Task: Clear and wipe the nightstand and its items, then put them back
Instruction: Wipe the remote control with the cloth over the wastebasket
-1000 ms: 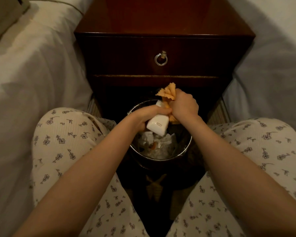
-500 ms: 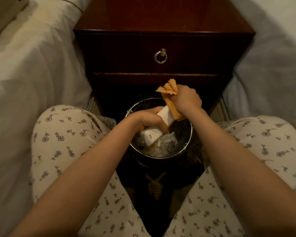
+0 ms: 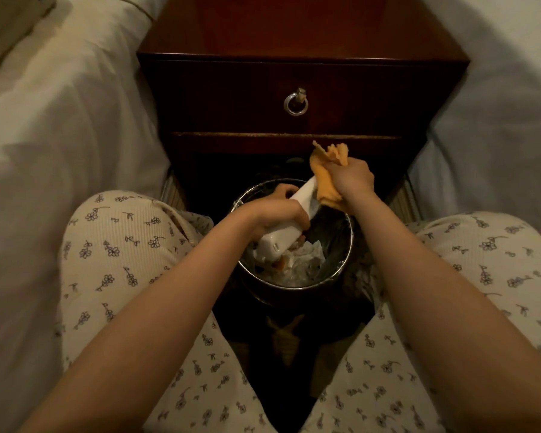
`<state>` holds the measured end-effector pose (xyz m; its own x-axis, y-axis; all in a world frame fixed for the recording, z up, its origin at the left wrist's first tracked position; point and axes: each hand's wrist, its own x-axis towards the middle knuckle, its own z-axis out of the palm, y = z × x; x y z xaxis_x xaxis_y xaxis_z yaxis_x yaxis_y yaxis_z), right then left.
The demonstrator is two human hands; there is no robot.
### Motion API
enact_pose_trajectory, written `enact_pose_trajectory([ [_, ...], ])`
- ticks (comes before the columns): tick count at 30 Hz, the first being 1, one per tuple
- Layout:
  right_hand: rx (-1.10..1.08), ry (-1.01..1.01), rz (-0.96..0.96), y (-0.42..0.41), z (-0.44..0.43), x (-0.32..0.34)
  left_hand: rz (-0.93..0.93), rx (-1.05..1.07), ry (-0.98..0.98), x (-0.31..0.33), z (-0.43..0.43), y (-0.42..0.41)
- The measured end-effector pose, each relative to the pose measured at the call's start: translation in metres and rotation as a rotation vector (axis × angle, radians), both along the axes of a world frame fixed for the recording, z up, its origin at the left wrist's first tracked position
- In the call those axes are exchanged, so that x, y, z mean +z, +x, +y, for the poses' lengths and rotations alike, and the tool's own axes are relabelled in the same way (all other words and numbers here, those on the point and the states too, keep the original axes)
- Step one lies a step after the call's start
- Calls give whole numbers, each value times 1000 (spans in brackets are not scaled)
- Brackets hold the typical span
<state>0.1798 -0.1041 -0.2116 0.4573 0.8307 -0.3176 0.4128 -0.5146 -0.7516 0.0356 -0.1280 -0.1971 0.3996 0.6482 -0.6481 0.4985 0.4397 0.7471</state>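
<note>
My left hand [image 3: 278, 210] grips a white oblong device [image 3: 283, 237] with a small port on its near end, held slanted over the waste bin [image 3: 349, 260]. My right hand [image 3: 353, 179] is closed on a crumpled orange cloth [image 3: 325, 179], which presses against the device's far end. Behind the hands stands the dark wooden nightstand [image 3: 300, 32]; its top shows nothing on it in this view. Its drawer has a metal ring pull [image 3: 295, 103].
The round metal bin holds crumpled white paper and a plastic liner, on a dark patterned floor between my knees. White bedding [image 3: 60, 120] lies to the left and more bedding [image 3: 497, 120] to the right of the nightstand.
The device has turned from hanging end-down to lying slanted, its near end lower left. The cloth hand has slid up to the device's far end.
</note>
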Motion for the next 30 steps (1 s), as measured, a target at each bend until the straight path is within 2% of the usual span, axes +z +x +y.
enact_pose_trajectory([
  [3, -33, -40, 35, 0, -3, -1, -98, 145, 6, 4, 4, -3],
  [7, 258, -131, -74, -16, -8, -10, -181, 237, 46, 13, 9, -6],
  [9, 212, -110, -67, -22, -9, -13, -206, 282, -13, 17, 9, -6],
  [11, 23, -57, -64, -19, -9, -8, -214, 326, -47, 16, 9, -8],
  [12, -65, -11, -25, -16, -8, -3, -211, 353, -53, 15, 9, -9],
  [14, -152, 135, 196, -14, -6, 6, -206, 405, -65, 13, 9, -7],
  [15, -129, 202, 285, -18, -8, 10, -208, 428, -69, 13, 8, -5],
  [16, -44, 249, 284, -23, -10, 12, -220, 451, -65, 13, 8, -2],
  [19, 206, 304, 149, -39, -20, 5, -248, 539, -49, 9, 8, 2],
  [22, 190, 277, 113, -43, -24, -6, -196, 650, -16, 4, 12, -2],
  [25, 160, 152, -65, -40, -23, -14, -212, 685, -23, 5, 15, -4],
  [27, 35, 168, 39, -40, -24, -10, -204, 652, -31, 7, 12, -4],
  [30, -76, 244, 387, -41, -23, 0, -213, 615, -44, 8, 7, -2],
])
